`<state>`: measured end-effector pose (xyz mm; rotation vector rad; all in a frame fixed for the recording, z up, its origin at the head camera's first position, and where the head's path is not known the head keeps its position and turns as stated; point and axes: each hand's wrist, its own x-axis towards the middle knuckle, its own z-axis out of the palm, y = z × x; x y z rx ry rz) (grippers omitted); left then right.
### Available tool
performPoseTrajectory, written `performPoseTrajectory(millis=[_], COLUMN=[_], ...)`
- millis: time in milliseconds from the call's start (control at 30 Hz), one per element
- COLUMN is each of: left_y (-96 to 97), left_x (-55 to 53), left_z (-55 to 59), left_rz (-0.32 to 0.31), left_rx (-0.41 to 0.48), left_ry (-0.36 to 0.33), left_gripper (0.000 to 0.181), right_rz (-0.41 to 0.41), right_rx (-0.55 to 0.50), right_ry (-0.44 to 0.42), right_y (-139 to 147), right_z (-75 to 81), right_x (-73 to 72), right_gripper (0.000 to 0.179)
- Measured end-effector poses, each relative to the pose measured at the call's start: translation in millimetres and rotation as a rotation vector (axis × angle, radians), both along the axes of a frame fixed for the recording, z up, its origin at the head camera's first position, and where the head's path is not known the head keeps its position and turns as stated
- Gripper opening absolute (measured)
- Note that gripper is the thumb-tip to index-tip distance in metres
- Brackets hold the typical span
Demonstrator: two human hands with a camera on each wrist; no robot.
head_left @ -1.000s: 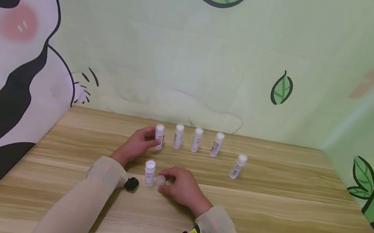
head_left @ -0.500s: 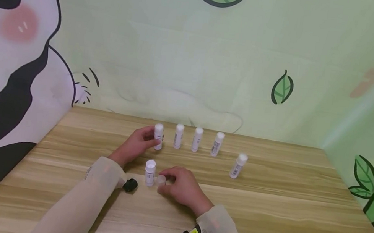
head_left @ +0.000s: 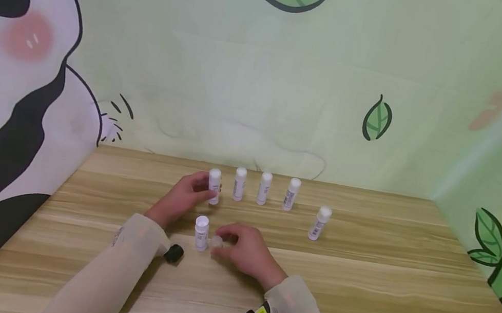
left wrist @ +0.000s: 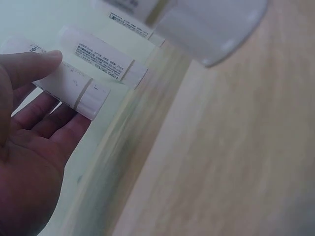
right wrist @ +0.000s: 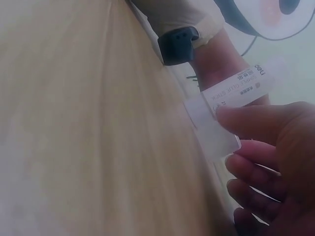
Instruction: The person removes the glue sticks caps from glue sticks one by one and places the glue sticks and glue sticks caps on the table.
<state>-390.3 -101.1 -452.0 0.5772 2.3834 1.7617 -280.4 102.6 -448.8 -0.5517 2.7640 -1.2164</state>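
Note:
My left hand grips a white glue stick upright at the left end of the back row, thumb on its near side, fingers behind. The left wrist view shows this glue stick between thumb and fingers. Nearer me stands another glue stick with no cap, its lettered label facing me. Just right of its base, my right hand pinches a small translucent cap. In the right wrist view the cap overlaps the lower end of the nearer glue stick.
Several capped glue sticks stand upright to the right of the left hand, including one, another and a third. One more stands apart, farther right and nearer. The wooden tabletop ends at a printed green backdrop.
The left hand's glue stick has shifted slightly to the right and toward me in the last half second. The right hand, the cap and the other glue sticks look unchanged.

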Motion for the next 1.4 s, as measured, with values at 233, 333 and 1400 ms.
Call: performPoseTrajectory(millis=[233, 333, 1400], left_y=[6.1, 6.5, 6.9], left_x=[7.0, 8.9, 38.8], left_z=[6.6, 7.1, 44.8], left_rz=[-0.031, -0.047, -0.113], left_rx=[0.004, -0.001, 0.006], left_ry=[0.007, 0.022, 0.045], left_gripper=[0.043, 0.045, 0.043], right_rz=[-0.029, -0.043, -0.093], right_rx=[-0.058, -0.08, -0.263], right_ry=[0.021, 0.041, 0.214], right_y=[3.2, 3.1, 4.1], right_z=[2.3, 4.0, 41.0], right_x=[0.7, 1.2, 13.9], right_gripper=[0.04, 0.039, 0.037])
